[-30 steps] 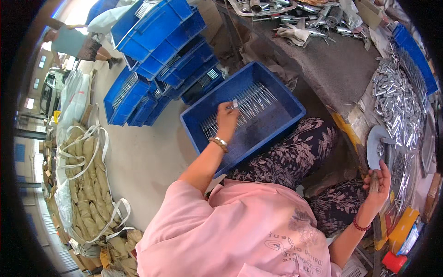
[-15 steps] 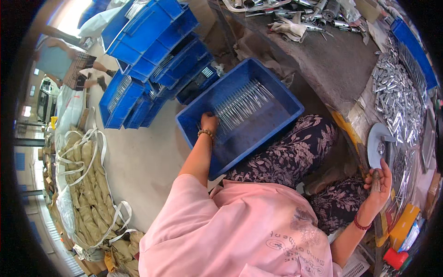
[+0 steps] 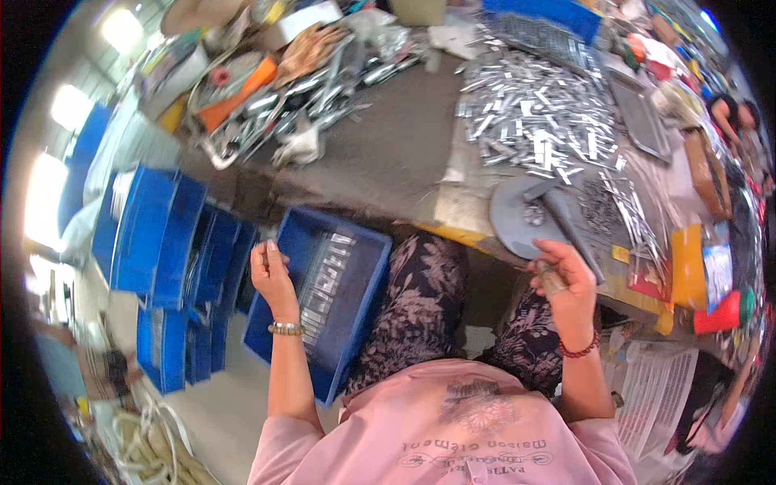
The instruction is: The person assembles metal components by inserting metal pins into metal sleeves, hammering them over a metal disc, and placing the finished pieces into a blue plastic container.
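Over the left rim of a blue bin (image 3: 365,303) is my left hand (image 3: 273,279), fingers loosely bent and thumb apart, with nothing visible in it. A row of slim shiny metal rods (image 3: 325,279) lies side by side inside that bin. My right hand (image 3: 571,284) is raised at the bench edge with its fingers apart. Something brownish covers or sits against one of its fingers; I cannot make out which. Close to that hand, a hammer (image 3: 566,226) with a dark handle rests on a round grey plate (image 3: 505,218), beside a few small metal bits.
A large heap of short metal tubes (image 3: 537,113) covers the bench beyond the plate. Tools and an orange-handled item (image 3: 238,93) clutter its far left. Stacked blue bins (image 3: 158,234) stand on the left. An orange box (image 3: 688,267) and a red cylinder (image 3: 719,314) are at right.
The view has swung right toward the bench. My left hand has come up from among the rods to the bin's left rim. My right hand remains near the plate.
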The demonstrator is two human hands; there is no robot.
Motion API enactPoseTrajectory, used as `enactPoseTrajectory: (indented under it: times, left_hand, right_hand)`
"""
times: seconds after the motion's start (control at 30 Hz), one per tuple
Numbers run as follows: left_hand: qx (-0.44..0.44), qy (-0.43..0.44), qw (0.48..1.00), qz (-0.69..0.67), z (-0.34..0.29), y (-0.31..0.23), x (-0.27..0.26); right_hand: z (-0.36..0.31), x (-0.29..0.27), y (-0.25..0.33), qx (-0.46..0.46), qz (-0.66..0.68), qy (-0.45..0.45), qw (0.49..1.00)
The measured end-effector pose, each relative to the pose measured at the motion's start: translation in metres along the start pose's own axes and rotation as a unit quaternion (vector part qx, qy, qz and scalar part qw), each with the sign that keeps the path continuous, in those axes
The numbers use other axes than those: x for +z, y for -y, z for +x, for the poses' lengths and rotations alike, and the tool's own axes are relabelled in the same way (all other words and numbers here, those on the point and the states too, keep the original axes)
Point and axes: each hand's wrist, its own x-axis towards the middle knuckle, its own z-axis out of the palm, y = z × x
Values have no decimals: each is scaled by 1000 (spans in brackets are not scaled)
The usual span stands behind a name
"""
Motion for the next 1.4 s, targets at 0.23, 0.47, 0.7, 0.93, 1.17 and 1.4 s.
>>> enactPoseTrajectory:
  times: [0.23, 0.47, 0.7, 0.93, 1.17, 1.4]
  left_hand:
    - [324, 330, 886, -34, -31, -198, 149]
    - [402, 393, 822, 94, -41, -217, 249]
    - [363, 437, 801, 189, -41, -233, 243]
    - [98, 530, 841, -43, -36, -227, 207]
    - [-51, 582, 804, -113, -80, -229, 180]
    - [177, 540, 822, -30, -98, -208, 185]
  right_hand:
    - [-3, -1, 3, -37, 17, 6, 999]
    - [-17, -10, 15, -105, -5, -6, 994]
    - [-39, -56, 34, -131, -95, -74, 984]
    - [-18, -140, 4, -67, -412, -276, 866]
    - [8, -153, -19, -54, -493, -289, 819]
    - [-4, -79, 37, -216, -380, -105, 893]
